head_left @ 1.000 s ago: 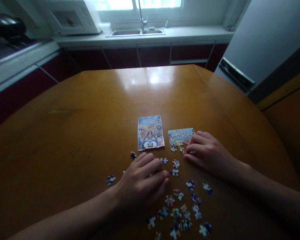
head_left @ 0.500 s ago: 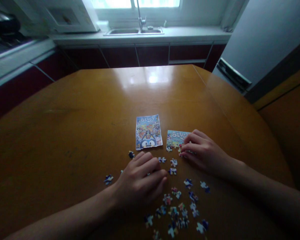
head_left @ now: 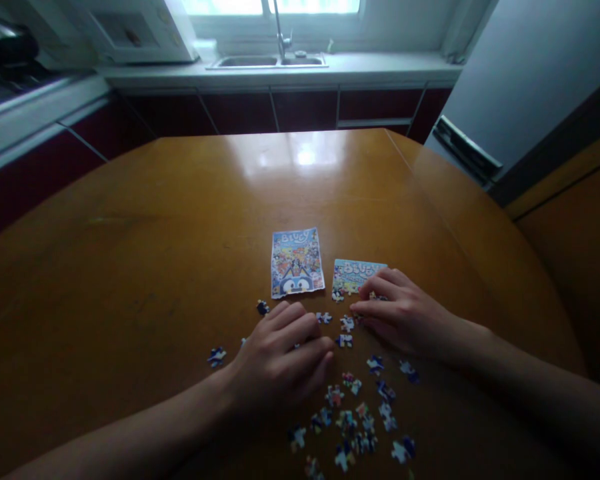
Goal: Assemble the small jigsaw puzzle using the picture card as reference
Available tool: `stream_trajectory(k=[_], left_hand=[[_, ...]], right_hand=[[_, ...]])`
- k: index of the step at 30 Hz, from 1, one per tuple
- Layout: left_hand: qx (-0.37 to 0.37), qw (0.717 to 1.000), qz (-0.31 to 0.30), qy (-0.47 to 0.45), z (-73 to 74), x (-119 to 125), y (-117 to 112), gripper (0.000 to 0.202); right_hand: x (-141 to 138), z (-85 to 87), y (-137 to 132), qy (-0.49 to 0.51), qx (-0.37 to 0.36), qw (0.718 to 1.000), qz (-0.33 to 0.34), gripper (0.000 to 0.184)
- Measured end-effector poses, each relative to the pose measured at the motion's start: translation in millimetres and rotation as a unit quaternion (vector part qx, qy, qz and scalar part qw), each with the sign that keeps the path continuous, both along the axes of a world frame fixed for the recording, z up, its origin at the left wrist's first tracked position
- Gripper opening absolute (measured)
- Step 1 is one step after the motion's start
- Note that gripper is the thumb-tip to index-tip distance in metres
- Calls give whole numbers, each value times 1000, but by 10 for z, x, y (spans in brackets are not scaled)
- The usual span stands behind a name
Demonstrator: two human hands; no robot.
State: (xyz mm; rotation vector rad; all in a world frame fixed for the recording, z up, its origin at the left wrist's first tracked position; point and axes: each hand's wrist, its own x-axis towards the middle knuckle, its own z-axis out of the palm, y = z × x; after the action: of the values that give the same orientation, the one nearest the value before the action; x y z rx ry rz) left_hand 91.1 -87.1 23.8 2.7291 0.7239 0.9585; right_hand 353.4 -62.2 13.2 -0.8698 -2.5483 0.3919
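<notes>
My left hand (head_left: 280, 350) rests on the table with its fingers curled. A small pale bit shows between the fingers, and whatever lies under them is hidden. My right hand (head_left: 403, 310) is closed in a pinch just below the partly joined jigsaw puzzle (head_left: 353, 270), whose lower right part it covers. At its fingertips a small puzzle piece (head_left: 359, 321) shows in part. Beside them lie a pale piece (head_left: 347, 324) and a purple-white piece (head_left: 345, 341). The picture sheet (head_left: 297, 263), slightly creased, lies left of the joined part.
Several loose puzzle pieces (head_left: 347, 420) are scattered near the front of the wooden table (head_left: 180, 220). One dark piece (head_left: 263, 307) and a blue-white piece (head_left: 217, 357) lie farther left. Beyond the table are a counter with a sink (head_left: 250, 63) and a fridge (head_left: 530, 87).
My right hand has drawn slightly down and left, away from the joined puzzle, uncovering more of its top right corner. My left hand has stayed in place.
</notes>
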Motion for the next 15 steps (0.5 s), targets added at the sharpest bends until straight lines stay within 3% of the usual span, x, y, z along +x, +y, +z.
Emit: stream_trajectory(k=[7,15], left_hand=[[-8,1000,-3,-1,-7,-6,-3,8],[-2,1000,-2,-3,4,8,4,8]], right_hand=[[0,-21,-14,-10,2,1000,-25,21],[32,4,-13,-10,5,1000,-5,14]])
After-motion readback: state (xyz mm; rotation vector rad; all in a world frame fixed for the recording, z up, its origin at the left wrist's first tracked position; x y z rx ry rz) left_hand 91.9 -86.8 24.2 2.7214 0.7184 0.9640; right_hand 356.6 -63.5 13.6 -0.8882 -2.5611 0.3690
